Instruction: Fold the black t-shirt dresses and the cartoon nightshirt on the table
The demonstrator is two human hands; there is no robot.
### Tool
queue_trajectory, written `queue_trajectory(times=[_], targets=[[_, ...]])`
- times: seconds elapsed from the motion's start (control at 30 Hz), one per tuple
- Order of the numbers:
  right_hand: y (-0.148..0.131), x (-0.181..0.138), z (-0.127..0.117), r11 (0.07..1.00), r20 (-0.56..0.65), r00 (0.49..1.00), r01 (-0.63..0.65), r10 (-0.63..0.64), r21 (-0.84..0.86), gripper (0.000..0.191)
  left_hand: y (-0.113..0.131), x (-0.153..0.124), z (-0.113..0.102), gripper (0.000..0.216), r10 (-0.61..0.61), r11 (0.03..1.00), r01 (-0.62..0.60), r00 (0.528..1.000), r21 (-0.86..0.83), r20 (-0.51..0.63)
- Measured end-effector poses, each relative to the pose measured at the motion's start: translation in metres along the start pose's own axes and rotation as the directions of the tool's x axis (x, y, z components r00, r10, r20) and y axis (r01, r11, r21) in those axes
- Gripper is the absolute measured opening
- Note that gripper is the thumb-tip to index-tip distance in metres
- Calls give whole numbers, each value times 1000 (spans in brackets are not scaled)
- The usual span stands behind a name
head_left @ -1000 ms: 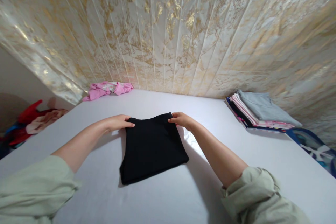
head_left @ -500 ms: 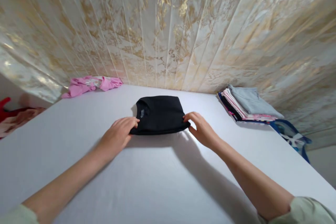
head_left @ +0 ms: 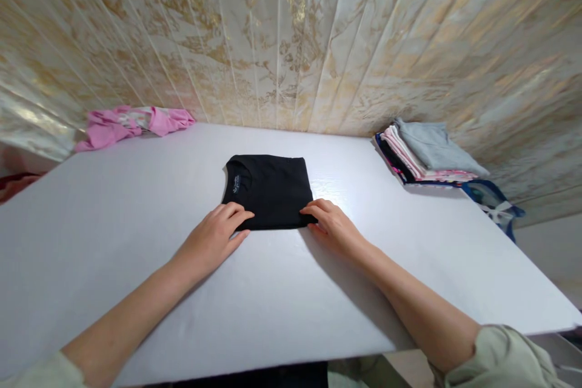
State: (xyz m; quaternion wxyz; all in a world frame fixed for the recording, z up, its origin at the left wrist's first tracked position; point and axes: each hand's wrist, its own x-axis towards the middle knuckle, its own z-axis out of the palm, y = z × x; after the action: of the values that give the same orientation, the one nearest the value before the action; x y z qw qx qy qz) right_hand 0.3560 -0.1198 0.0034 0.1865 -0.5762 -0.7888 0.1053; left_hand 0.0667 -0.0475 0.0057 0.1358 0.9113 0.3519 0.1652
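Note:
A black garment [head_left: 269,189], folded into a neat rectangle with its collar label at the left, lies on the white table [head_left: 136,206]. My left hand [head_left: 213,237] rests flat at the garment's near left corner, fingers stretched out and touching its edge. My right hand [head_left: 331,227] lies at the near right corner, fingers extended onto the cloth's edge. Neither hand grips anything.
A crumpled pink garment [head_left: 131,124] lies at the table's far left by the marbled wall. A stack of folded clothes [head_left: 427,154] topped by a grey piece sits at the far right. A blue bag [head_left: 493,206] hangs past the right edge.
The black garment was folded in half away from me and now lies as a smaller rectangle. Both hands moved from its far corners to its near edge. The camera view shifted back.

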Motion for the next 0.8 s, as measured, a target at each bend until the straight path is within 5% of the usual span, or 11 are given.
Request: queue_trajectory(times=[0.27,0.5,0.6,0.7,0.8], targets=[[-4,-3,7,997,-38,999,-27,25,-66,24,9,6,13,20,12,994,-13,1000,110,10],[-4,-6,8,989,-33,999,-20,15,-147,23,14,-4,5,14,-119,992,122,990,-40,71],[-3,-9,0,995,-5,1000,-3,2,-101,24,3,-16,-9,20,-306,931,299,952,-209,-1],[-4,-8,-10,998,-22,1000,6,-8,-63,21,-15,-22,-19,20,-492,846,421,852,-328,-175],[-11,0,-19,999,-34,999,26,-27,-37,21,-30,-21,-19,23,-512,833,425,834,-354,-203]])
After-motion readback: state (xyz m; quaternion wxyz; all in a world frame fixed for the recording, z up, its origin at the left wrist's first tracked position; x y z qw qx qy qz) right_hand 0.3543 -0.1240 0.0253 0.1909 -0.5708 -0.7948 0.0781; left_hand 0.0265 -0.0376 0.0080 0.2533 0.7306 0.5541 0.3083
